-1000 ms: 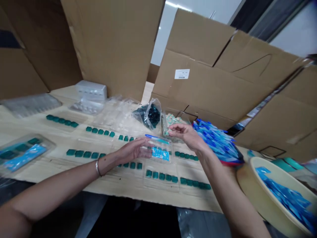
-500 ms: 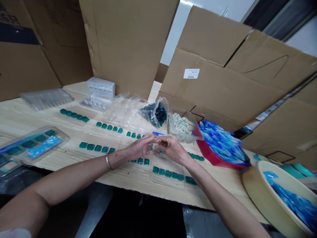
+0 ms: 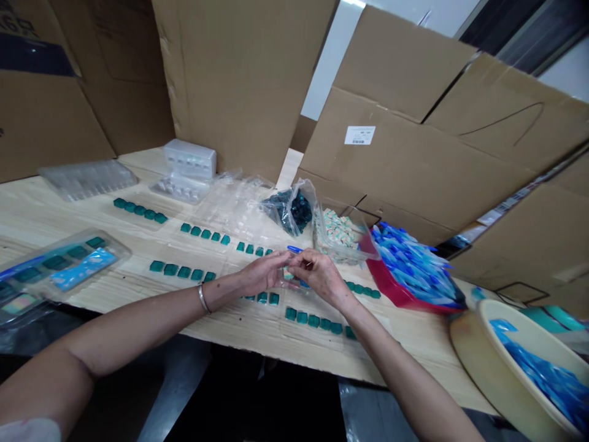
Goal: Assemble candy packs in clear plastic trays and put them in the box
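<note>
Left hand [image 3: 263, 274] and right hand [image 3: 319, 275] meet, pinching a clear bag [image 3: 291, 277].

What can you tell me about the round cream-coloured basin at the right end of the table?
It is a round, cream-coloured basin that looks like smooth plastic, with a broad rim. It stands at the right end of the table, partly cut off by the picture's corner. Glossy blue pieces lie inside, too blurred to identify. Neither the left hand nor the right hand touches it.
</note>
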### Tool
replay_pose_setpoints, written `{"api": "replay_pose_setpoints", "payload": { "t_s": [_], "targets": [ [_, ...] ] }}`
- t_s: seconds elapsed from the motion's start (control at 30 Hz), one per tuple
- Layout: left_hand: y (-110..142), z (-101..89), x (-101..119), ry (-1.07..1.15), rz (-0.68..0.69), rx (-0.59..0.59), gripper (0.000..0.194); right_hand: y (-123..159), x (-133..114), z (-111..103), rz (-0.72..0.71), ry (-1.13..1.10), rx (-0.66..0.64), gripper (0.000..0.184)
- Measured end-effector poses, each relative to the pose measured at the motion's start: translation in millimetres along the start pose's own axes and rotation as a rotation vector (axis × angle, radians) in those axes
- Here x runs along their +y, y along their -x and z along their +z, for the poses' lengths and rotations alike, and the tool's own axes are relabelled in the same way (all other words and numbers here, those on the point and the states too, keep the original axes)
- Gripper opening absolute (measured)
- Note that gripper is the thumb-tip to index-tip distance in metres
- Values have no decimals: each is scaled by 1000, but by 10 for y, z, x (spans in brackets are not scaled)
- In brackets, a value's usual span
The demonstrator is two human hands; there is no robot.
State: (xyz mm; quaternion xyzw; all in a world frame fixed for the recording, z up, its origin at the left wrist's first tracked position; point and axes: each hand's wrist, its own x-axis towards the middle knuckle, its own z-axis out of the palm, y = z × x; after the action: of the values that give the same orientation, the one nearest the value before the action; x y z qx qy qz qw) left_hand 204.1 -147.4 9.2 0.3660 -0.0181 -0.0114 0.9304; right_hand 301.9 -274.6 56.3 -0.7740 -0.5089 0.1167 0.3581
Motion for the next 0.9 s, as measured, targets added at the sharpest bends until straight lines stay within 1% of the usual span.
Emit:
{"api": "replay_pose_setpoints", "payload": {
  "t_s": [0.1, 0.23, 0.37, 0.47, 0.53, 0.6, 0.7, 0.8, 0.9],
  "targets": [
    [-8, -28, -6, 19, -14, -21, 21, 33, -61, -21, -87, 102, 13, 6],
    [-6, -50, 1, 13, -49, -42, 25, 81, -145, -44, -167, 231, -41, 12],
    [8, -22, 34, 1, -60, 2, 24, 57, -95, -118, -195, 163, -94, 14],
    [9, -5, 52, -2, -60, 21, 24, 24, -47, -195, -200, 111, -69, 16],
    [3, -6, 54, -9, -64, 7, 25, 14, -50, -225, -229, 108, -67, 16],
    [-3, -10, 50, -14, -66, -21, 27, 14, -79, -230, -256, 132, -101, 15],
    [-3, -12, 42, -28, -62, -54, 30, 26, -140, -210, -296, 223, -159, 15],
    [8, -11, 41, -33, -44, -65, 29, 41, -177, -189, -332, 293, -183, 15],
    [21, -12, 48, -31, -45, -61, 24, 60, -167, -152, -301, 259, -208, 14]
  ]
}}
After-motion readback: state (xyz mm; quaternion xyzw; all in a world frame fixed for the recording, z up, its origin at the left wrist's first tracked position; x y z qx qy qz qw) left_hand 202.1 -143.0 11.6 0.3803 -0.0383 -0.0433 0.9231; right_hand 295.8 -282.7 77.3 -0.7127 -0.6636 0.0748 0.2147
